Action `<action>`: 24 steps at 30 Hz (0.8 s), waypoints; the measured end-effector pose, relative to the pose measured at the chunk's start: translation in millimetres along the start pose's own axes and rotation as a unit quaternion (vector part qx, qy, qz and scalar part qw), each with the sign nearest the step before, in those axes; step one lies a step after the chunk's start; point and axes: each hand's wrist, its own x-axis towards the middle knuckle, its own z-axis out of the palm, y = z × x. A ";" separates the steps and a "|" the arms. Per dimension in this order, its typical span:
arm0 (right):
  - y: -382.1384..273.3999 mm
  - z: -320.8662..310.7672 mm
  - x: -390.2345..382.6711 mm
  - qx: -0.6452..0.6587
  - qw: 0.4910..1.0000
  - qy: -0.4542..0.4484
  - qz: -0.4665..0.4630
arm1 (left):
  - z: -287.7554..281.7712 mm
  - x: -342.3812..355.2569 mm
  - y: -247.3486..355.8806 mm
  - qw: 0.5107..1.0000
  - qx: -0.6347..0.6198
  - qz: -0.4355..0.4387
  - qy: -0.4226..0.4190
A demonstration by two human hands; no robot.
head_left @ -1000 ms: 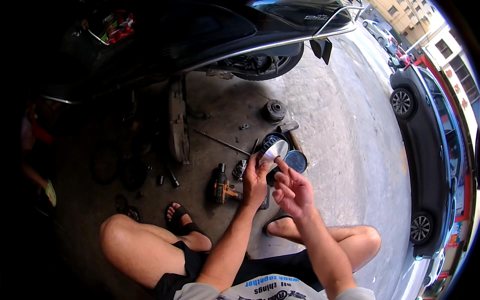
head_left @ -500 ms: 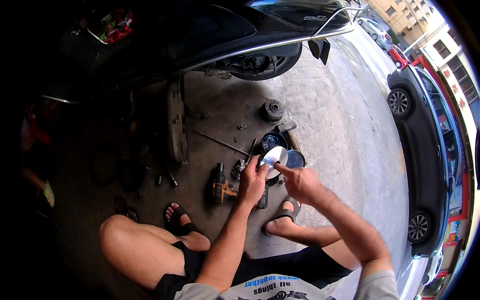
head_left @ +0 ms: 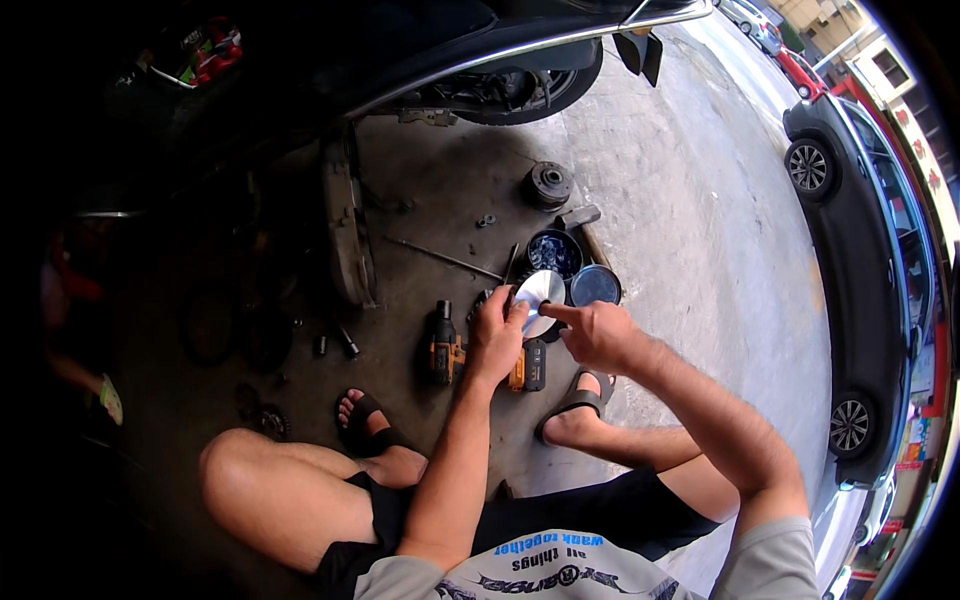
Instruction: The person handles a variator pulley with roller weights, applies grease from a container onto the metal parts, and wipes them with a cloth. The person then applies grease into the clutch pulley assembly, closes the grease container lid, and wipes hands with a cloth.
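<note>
- In the head view, gripping a silver disc (head_left: 541, 289) by its left edge with the left hand (head_left: 497, 338), thumb laid against the bright face; cannot tell how the fingers behind sit.
- Pointing the index finger of the right hand (head_left: 605, 335) at the disc's dark centre, touching there, with the other fingers curled toward the palm; cannot tell whether anything lies within that curl.
- Holding the disc above the ground, between both hands, tilted, bright face toward the right hand.
- Just beyond the disc, showing a black bowl (head_left: 579, 247) with dark glossy contents, and beside it a round bluish lid (head_left: 595, 285).
- Farther out, adding a hammer (head_left: 577, 217) and, near it, a dark round drum part (head_left: 548, 186).
- Left of the bowl, including a thin metal rod (head_left: 440, 257) flat on the concrete.
- Near the left forearm, partly hidden by it, resting an orange-and-black power tool (head_left: 443, 345) on the ground.
- Across the top, bordering everything with a black scooter (head_left: 570, 105), its tyre near the drum part.
</note>
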 end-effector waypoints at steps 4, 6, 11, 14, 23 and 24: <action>44.5 15.0 14.9 0.261 0.965 0.030 -0.018 | -15.8 9.6 -12.4 0.987 -0.108 -0.108 0.056; 70.9 44.1 22.9 0.242 0.967 0.060 0.057 | -27.0 17.3 -19.6 0.979 -0.143 -0.093 0.115; 98.5 156.6 56.1 0.177 0.969 0.010 0.171 | -49.2 22.6 -20.1 0.952 -0.207 -0.085 0.207; 84.7 189.0 85.0 0.163 0.954 -0.066 0.242 | -52.2 21.5 -19.7 0.949 -0.211 -0.085 0.217; 82.8 235.2 140.1 0.188 0.900 -0.043 0.390 | -45.0 27.5 -28.8 0.942 -0.236 -0.105 0.216; 83.8 236.8 137.0 0.169 0.909 -0.024 0.379 | -45.3 29.9 -29.8 0.941 -0.239 -0.106 0.217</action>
